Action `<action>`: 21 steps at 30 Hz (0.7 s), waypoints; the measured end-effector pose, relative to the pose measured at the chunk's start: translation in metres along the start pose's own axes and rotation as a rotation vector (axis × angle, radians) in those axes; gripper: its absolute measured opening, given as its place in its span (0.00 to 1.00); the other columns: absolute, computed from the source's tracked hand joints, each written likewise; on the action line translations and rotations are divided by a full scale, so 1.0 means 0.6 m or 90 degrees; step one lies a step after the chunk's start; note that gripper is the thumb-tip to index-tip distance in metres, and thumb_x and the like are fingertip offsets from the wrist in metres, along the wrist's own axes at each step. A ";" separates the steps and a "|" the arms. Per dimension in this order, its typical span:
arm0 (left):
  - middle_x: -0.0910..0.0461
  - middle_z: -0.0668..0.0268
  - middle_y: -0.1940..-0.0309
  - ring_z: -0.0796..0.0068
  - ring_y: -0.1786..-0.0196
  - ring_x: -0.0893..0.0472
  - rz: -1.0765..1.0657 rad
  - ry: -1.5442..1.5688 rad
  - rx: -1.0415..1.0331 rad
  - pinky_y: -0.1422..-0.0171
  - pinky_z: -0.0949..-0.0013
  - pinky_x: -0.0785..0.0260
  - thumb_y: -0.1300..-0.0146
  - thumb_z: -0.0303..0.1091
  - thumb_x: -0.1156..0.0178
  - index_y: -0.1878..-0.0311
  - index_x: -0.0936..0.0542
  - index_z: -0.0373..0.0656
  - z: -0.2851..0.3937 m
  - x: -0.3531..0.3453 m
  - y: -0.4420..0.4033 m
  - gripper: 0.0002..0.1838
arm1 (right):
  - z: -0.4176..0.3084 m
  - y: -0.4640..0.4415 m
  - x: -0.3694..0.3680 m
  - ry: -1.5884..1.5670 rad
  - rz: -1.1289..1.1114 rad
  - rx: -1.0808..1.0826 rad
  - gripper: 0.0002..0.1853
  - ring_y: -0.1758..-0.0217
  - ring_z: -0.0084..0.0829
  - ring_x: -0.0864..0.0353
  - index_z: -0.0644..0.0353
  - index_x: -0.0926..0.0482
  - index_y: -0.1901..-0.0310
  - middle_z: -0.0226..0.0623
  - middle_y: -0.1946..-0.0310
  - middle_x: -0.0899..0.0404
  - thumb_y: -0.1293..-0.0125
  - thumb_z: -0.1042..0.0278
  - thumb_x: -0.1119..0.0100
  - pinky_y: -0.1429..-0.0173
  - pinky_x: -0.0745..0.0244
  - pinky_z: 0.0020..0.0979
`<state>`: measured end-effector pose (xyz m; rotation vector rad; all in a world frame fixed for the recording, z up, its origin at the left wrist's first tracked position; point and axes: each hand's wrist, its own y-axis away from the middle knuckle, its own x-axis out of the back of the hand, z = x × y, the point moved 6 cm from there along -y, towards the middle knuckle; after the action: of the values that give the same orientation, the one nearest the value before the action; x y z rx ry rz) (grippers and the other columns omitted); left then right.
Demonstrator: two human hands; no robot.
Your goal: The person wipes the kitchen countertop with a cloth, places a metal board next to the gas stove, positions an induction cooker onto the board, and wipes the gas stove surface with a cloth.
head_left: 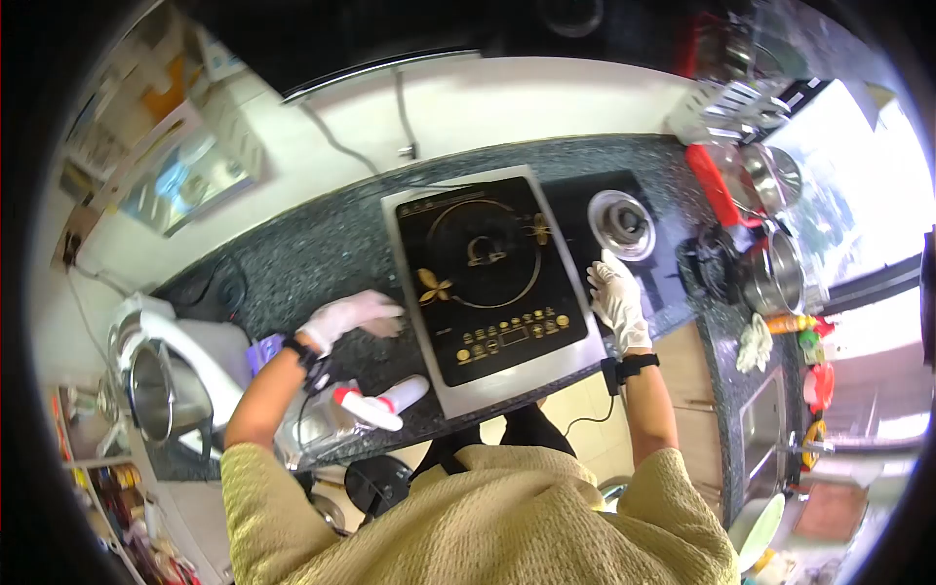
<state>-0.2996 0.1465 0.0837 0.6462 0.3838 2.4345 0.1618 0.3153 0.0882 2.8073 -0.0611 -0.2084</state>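
A black induction cooktop (487, 331) with a silver frame, gold flower patterns and a row of gold control marks lies on the dark counter in front of me. My left hand (359, 316), in a white glove, is open just off its left edge, fingers stretched towards the frame. Beside the right edge is my right hand (618, 300), also gloved, with its fingers extended and apart; whether it touches the frame I cannot tell. Just beyond those fingers sits a round gas burner (622, 225) on a black glass hob (583, 193), which the cooktop partly adjoins or covers.
A white appliance with a steel bowl (168, 390) stands at the left, near a red-and-white brush-like item (369, 408). To the right are a red dish rack (717, 185), steel pots (775, 273), a crumpled white cloth (755, 343) and a sink (765, 424). A cable hangs behind the cooktop.
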 end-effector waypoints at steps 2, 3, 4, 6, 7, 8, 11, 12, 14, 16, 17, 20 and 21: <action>0.19 0.52 0.50 0.60 0.50 0.17 0.084 0.437 0.102 0.39 0.62 0.26 0.28 0.37 0.48 0.39 0.27 0.36 -0.010 0.023 0.043 0.20 | -0.009 0.007 0.048 0.006 -0.049 0.016 0.20 0.58 0.26 0.20 0.59 0.26 0.38 0.35 0.55 0.19 0.30 0.67 0.46 0.56 0.26 0.27; 0.17 0.50 0.54 0.63 0.55 0.15 0.094 0.406 0.128 0.44 0.63 0.23 0.29 0.45 0.45 0.41 0.26 0.32 -0.006 0.042 0.055 0.25 | 0.015 -0.016 0.112 0.008 -0.016 0.049 0.19 0.56 0.26 0.20 0.61 0.25 0.39 0.35 0.55 0.19 0.30 0.68 0.46 0.53 0.26 0.27; 0.18 0.51 0.53 0.64 0.53 0.16 0.114 0.421 0.169 0.43 0.63 0.23 0.30 0.47 0.44 0.41 0.26 0.33 -0.003 0.061 0.075 0.25 | 0.041 -0.041 0.180 0.012 0.017 0.081 0.19 0.54 0.26 0.21 0.62 0.25 0.39 0.34 0.55 0.19 0.31 0.69 0.46 0.50 0.26 0.26; 0.18 0.52 0.52 0.67 0.51 0.16 0.169 0.455 0.130 0.44 0.65 0.23 0.28 0.47 0.46 0.41 0.26 0.33 0.003 0.095 0.120 0.25 | 0.084 -0.079 0.298 0.151 0.143 0.118 0.19 0.47 0.29 0.21 0.66 0.25 0.41 0.36 0.51 0.18 0.31 0.70 0.47 0.41 0.28 0.27; 0.18 0.54 0.51 0.67 0.51 0.16 0.199 0.446 0.112 0.44 0.65 0.23 0.28 0.48 0.47 0.40 0.26 0.34 0.005 0.113 0.144 0.25 | 0.073 -0.071 0.307 0.289 0.149 0.137 0.18 0.47 0.32 0.20 0.65 0.23 0.42 0.39 0.51 0.18 0.33 0.70 0.44 0.40 0.28 0.29; 0.18 0.54 0.51 0.68 0.51 0.16 0.236 0.443 0.101 0.44 0.65 0.23 0.28 0.48 0.47 0.40 0.26 0.35 0.014 0.128 0.165 0.26 | 0.057 -0.058 0.308 0.427 0.154 0.153 0.18 0.47 0.35 0.19 0.63 0.21 0.44 0.42 0.50 0.18 0.35 0.70 0.42 0.40 0.27 0.31; 0.18 0.55 0.50 0.69 0.51 0.17 0.335 0.417 0.083 0.45 0.67 0.24 0.27 0.47 0.47 0.39 0.27 0.35 0.066 0.164 0.229 0.25 | 0.010 -0.008 0.243 0.664 0.072 0.362 0.16 0.51 0.46 0.18 0.58 0.17 0.52 0.48 0.57 0.17 0.41 0.63 0.36 0.41 0.25 0.37; 0.18 0.56 0.49 0.70 0.51 0.17 0.368 0.377 0.070 0.45 0.67 0.24 0.27 0.47 0.48 0.38 0.27 0.35 0.090 0.174 0.248 0.25 | 0.039 -0.031 0.235 0.829 0.087 0.348 0.16 0.48 0.49 0.20 0.53 0.18 0.51 0.50 0.51 0.19 0.41 0.60 0.37 0.41 0.25 0.41; 0.19 0.56 0.48 0.70 0.51 0.17 0.438 0.308 0.055 0.45 0.67 0.25 0.26 0.48 0.49 0.37 0.27 0.36 0.133 0.192 0.289 0.26 | 0.058 -0.027 0.197 0.896 -0.015 0.471 0.28 0.37 0.51 0.28 0.44 0.29 0.37 0.45 0.38 0.27 0.40 0.56 0.40 0.34 0.33 0.49; 0.20 0.56 0.47 0.70 0.50 0.18 0.511 0.259 0.047 0.44 0.67 0.26 0.25 0.49 0.52 0.36 0.28 0.36 0.156 0.211 0.331 0.26 | 0.094 -0.041 0.179 0.943 0.007 0.313 0.33 0.26 0.54 0.42 0.39 0.35 0.31 0.47 0.29 0.39 0.39 0.57 0.41 0.27 0.48 0.58; 0.21 0.55 0.45 0.69 0.48 0.19 0.542 0.240 0.041 0.42 0.67 0.28 0.25 0.49 0.53 0.36 0.28 0.37 0.177 0.213 0.350 0.26 | 0.116 -0.057 0.183 0.924 -0.014 0.256 0.33 0.23 0.52 0.49 0.41 0.38 0.29 0.47 0.26 0.46 0.37 0.59 0.45 0.24 0.55 0.58; 0.22 0.54 0.44 0.67 0.47 0.20 0.647 0.154 0.008 0.39 0.66 0.29 0.26 0.52 0.52 0.36 0.29 0.36 0.275 0.182 0.393 0.29 | 0.126 -0.065 0.179 0.919 -0.010 0.346 0.31 0.22 0.51 0.50 0.49 0.38 0.29 0.46 0.26 0.45 0.35 0.60 0.50 0.24 0.55 0.58; 0.22 0.54 0.44 0.67 0.46 0.20 0.670 0.136 -0.013 0.39 0.65 0.30 0.26 0.52 0.52 0.36 0.29 0.36 0.318 0.160 0.396 0.29 | 0.120 -0.057 0.182 0.953 -0.026 0.356 0.31 0.23 0.50 0.48 0.51 0.37 0.29 0.45 0.26 0.45 0.34 0.58 0.49 0.24 0.55 0.56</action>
<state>-0.3774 0.0408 0.3749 0.6788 0.0857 3.5171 0.2596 0.3180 -0.0050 2.6455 0.3186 2.0854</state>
